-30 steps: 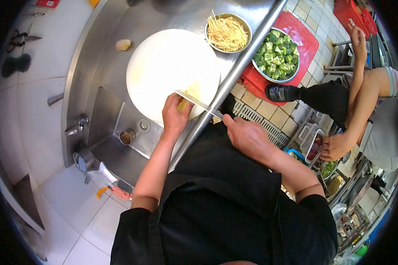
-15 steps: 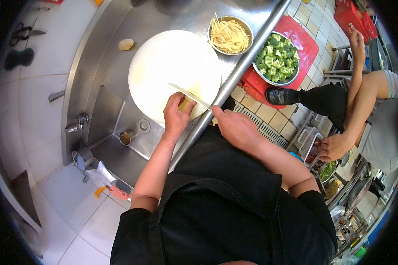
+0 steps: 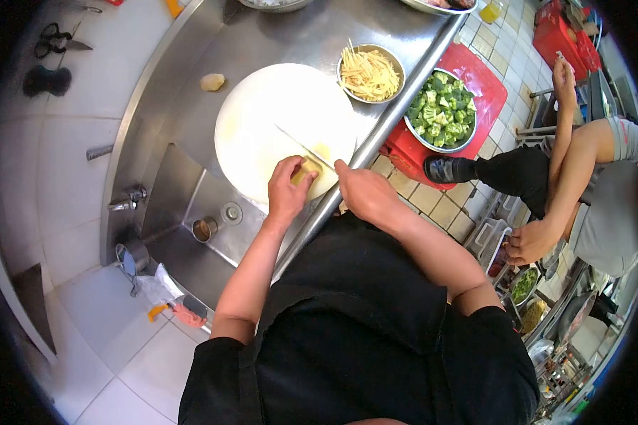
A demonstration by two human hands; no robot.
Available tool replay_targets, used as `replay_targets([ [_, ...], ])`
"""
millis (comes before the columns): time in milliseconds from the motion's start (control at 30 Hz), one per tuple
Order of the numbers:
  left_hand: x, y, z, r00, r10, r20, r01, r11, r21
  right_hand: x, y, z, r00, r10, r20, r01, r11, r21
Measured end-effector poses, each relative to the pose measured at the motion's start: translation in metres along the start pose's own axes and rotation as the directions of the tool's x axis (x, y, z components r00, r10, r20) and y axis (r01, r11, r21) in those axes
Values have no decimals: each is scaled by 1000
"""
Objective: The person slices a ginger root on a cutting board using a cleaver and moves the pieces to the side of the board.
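On a round white cutting board (image 3: 262,106), my left hand (image 3: 287,191) presses its closed fingers on a peeled potato piece (image 3: 308,168). My right hand (image 3: 368,195) is wrapped round the handle of a kitchen knife (image 3: 298,142). The thin blade lies along the far side of the potato, close to my left fingertips. Pale potato slices (image 3: 322,151) lie just beyond the blade. Another peeled potato (image 3: 212,82) rests on the steel counter left of the board. A metal bowl of thin-cut potato strips (image 3: 370,73) stands beyond the board, at the counter edge.
A sink (image 3: 213,251) holding a metal cup (image 3: 204,229) is at left. Right of the counter, a bowl of broccoli (image 3: 441,113) sits on a red stool (image 3: 489,85). A seated co-worker's leg (image 3: 510,173) and arms are near it. Scissors (image 3: 58,41) hang on the tiled wall.
The view has shifted, so the board and bowls appear lower and more bowls show at the top edge. Both hands keep their hold on the potato and knife.
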State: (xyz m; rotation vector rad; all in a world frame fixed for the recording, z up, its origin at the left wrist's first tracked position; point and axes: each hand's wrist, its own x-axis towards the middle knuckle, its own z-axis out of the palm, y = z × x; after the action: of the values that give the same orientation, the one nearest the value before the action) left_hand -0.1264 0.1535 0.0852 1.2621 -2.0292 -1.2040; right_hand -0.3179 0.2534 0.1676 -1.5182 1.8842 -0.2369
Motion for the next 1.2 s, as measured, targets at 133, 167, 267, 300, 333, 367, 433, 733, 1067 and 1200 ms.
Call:
replay_targets([
  [133, -2, 2, 0, 1000, 17, 0, -17, 999, 43, -35, 3, -9, 993, -47, -106, 53, 997, 54],
  [167, -1, 3, 0, 1000, 21, -2, -21, 999, 43, -43, 3, -9, 990, -58, -128, 65, 996, 53],
  [267, -2, 1, 1, 999, 42, 3, -42, 995, 90, -61, 3, -8, 996, -35, -80, 36, 999, 19],
  [300, -2, -1, 1, 999, 53, -1, -53, 995, 87, -66, 3, -7, 997, -39, -67, 39, 999, 7],
  [333, -3, -3, 2, 998, 65, -5, -64, 994, 84, -70, 2, -6, 997, -34, -65, 35, 999, 11],
  [367, -3, -5, 3, 998, 64, 0, -64, 994, 85, -73, 0, -7, 997, -35, -69, 35, 999, 7],
  [433, -2, -8, 4, 998, 62, -16, -61, 997, 57, -75, 0, -7, 997, -31, -76, 32, 999, 4],
  [733, -2, -1, 3, 999, 33, -14, -32, 998, 63, -61, 5, 9, 985, -105, -138, 103, 995, -17],
  [1067, -2, -1, 6, 999, -8, -45, 9, 1000, 10, -18, 4, 7, 992, -108, -59, 110, 993, 34],
  [1200, -2, -3, 5, 1000, 6, -24, -5, 1000, 3, 6, 6, 18, 998, -64, -16, 64, 998, 16],
])
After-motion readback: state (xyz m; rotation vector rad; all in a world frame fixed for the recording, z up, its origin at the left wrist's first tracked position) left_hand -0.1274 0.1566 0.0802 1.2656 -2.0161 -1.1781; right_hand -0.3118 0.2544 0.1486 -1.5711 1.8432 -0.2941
